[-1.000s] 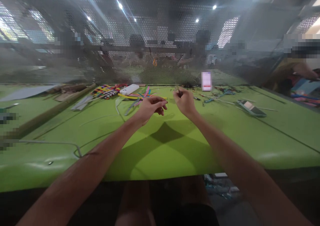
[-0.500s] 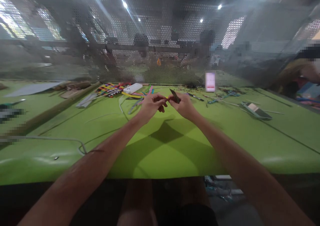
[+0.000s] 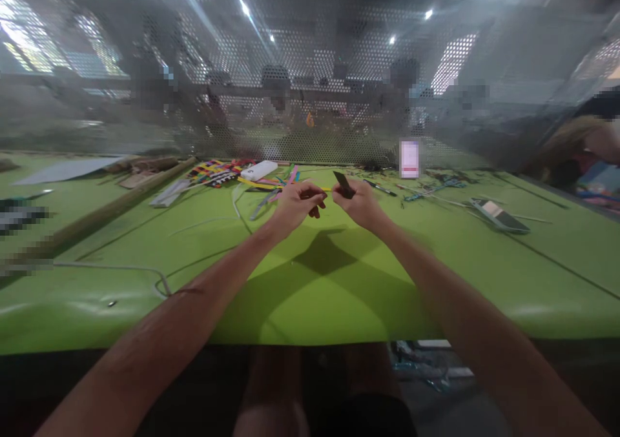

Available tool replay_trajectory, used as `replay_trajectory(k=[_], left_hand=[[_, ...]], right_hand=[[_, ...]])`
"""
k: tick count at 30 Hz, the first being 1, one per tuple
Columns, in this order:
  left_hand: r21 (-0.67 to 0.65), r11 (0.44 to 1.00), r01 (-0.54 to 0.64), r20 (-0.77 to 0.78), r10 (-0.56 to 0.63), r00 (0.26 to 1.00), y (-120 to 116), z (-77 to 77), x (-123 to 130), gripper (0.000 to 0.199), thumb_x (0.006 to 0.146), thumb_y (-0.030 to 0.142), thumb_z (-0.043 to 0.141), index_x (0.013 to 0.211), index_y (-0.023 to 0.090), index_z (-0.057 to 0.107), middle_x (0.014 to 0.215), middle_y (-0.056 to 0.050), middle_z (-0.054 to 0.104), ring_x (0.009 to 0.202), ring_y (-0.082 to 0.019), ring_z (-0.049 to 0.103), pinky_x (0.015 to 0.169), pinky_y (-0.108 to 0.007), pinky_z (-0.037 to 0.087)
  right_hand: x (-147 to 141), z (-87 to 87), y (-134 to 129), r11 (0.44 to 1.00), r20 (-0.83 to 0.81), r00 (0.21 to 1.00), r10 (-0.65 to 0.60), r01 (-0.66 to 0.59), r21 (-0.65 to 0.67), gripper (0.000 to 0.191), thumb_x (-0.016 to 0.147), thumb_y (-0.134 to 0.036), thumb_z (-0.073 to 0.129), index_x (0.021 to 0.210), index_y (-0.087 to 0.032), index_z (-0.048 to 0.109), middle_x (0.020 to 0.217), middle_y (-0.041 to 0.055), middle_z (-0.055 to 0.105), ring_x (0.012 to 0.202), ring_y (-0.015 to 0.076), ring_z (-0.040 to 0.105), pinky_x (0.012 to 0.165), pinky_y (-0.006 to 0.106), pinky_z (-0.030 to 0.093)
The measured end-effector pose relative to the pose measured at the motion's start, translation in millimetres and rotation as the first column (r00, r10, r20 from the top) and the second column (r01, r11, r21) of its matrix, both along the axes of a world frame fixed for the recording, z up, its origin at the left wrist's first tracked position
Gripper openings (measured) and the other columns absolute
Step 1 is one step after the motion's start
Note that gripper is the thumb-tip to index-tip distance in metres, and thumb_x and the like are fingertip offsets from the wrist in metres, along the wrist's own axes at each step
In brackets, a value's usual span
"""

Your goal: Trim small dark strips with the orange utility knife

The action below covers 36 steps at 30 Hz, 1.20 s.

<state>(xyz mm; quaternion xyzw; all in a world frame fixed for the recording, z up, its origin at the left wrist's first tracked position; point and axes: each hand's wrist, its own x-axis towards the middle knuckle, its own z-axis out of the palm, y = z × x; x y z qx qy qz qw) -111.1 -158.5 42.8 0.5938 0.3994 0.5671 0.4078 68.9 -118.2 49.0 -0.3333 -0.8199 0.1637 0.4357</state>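
Observation:
Over the green table (image 3: 387, 263), my left hand (image 3: 296, 203) is closed in a pinch, its fingertips on a thin yellow strip (image 3: 328, 193) that bridges the small gap between my hands. My right hand (image 3: 359, 201) is closed around a dark, flat, blade-like piece (image 3: 342, 182), which sticks up and to the left from the thumb and fingers. The right fingertips are close to the yellow strip; whether they touch it I cannot tell.
Behind my left hand lie colourful woven strips (image 3: 217, 172), a white box-like device (image 3: 259, 170) and loose strips. A long pole (image 3: 111, 211) crosses the left side. Rightward are a pen (image 3: 380, 187), blue-green scissors (image 3: 436, 190) and a phone (image 3: 498, 215). A perforated screen (image 3: 320, 143) stands behind.
My fingertips have moved slightly apart, with the right hand shifting a little to the right along with the dark piece. More of the yellow strip shows between them.

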Motion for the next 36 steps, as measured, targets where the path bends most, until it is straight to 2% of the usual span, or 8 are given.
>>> replay_trajectory(k=[9,14,18,21,24,26,29,36], left_hand=[[-0.024,0.999,-0.027,-0.019,0.027,0.999,-2,3.2,0,0.012,0.083,0.008,0.07,0.073,0.014,0.068,0.06,0.001,0.068,0.044,-0.007,0.057,0.048,-0.021,0.047],[-0.04,0.999,-0.015,-0.005,0.015,1.0,0,1.5,-2,0.008,0.086,0.012,0.073,0.079,0.013,0.069,0.064,-0.001,0.07,0.044,-0.007,0.057,0.048,-0.021,0.048],[-0.013,0.959,0.282,-0.103,-0.282,0.954,-16,6.5,3,0.013,0.084,0.024,0.08,0.081,0.012,0.075,0.074,-0.004,0.07,0.058,-0.01,0.063,0.055,-0.021,0.05],[-0.033,0.75,0.66,-0.189,-0.653,0.733,-40,14.4,14,0.021,0.082,0.028,0.085,0.098,0.016,0.082,0.089,-0.003,0.065,0.077,-0.011,0.063,0.067,-0.022,0.055],[-0.221,0.324,0.92,-0.086,-0.946,0.312,-55,17.1,24,0.089,0.074,0.019,0.092,0.154,0.028,0.055,0.087,0.002,0.065,0.079,-0.012,0.065,0.077,-0.027,0.058],[-0.271,0.238,0.933,-0.027,-0.97,0.24,-54,14.2,25,0.089,0.074,0.017,0.092,0.154,0.028,0.055,0.098,-0.002,0.072,0.094,-0.016,0.07,0.084,-0.03,0.059],[-0.269,0.423,0.865,-0.017,-0.9,0.435,-41,6.0,17,0.048,0.079,0.024,0.089,0.126,0.02,0.076,0.103,-0.007,0.077,0.094,-0.016,0.071,0.087,-0.029,0.058],[-0.212,0.855,0.474,0.018,-0.482,0.876,-11,-4.1,-3,0.027,0.086,0.034,0.083,0.098,0.011,0.074,0.079,-0.003,0.071,0.069,-0.011,0.067,0.07,-0.026,0.057]], right_hand=[[8,0.6,13,0.984,0.11,0.978,-0.178,0.174,0.04,0.018,0.09,-0.029,0.054,0.075,-0.023,0.045,0.07,-0.001,0.05,0.067,0.0164,0.043,0.065,0.031,0.032],[12,4.2,21,0.978,-0.097,0.974,-0.206,0.2,-0.062,0.019,0.092,-0.027,0.056,0.075,-0.023,0.047,0.068,-0.0023,0.045,0.064,0.0152,0.042,0.062,0.031,0.033],[27,29.9,6,0.916,-0.387,0.922,-0.026,-0.133,-0.378,0.016,0.094,-0.027,0.06,0.081,-0.023,0.052,0.059,-0.0073,0.039,0.05,0.0101,0.037,0.051,0.027,0.032],[49,55.7,-14,0.691,-0.45,0.752,0.482,-0.642,-0.333,0.021,0.087,-0.03,0.075,0.082,-0.019,0.058,0.062,-0.007,0.047,0.049,0.0062,0.038,0.046,0.021,0.031],[63,68.6,-27,0.554,-0.373,0.656,0.656,-0.755,-0.351,0.028,0.076,-0.035,0.087,0.086,-0.018,0.067,0.063,-0.0042,0.06,0.043,0.0066,0.043,0.039,0.019,0.033],[62,67.1,-26,0.538,-0.384,0.659,0.647,-0.751,-0.383,0.027,0.078,-0.032,0.086,0.094,-0.018,0.07,0.069,-0.0016,0.067,0.043,0.0061,0.045,0.039,0.018,0.034],[53,56.9,-17,0.588,-0.462,0.726,0.51,-0.686,-0.429,0.025,0.076,-0.026,0.087,0.092,-0.017,0.07,0.075,-0.0001,0.069,0.048,0.0059,0.049,0.041,0.017,0.036],[35,38.8,0,0.697,-0.433,0.891,0.133,-0.395,-0.599,0.027,0.073,-0.026,0.089,0.089,-0.016,0.069,0.072,0.0002,0.062,0.052,0.0083,0.049,0.043,0.02,0.036]])
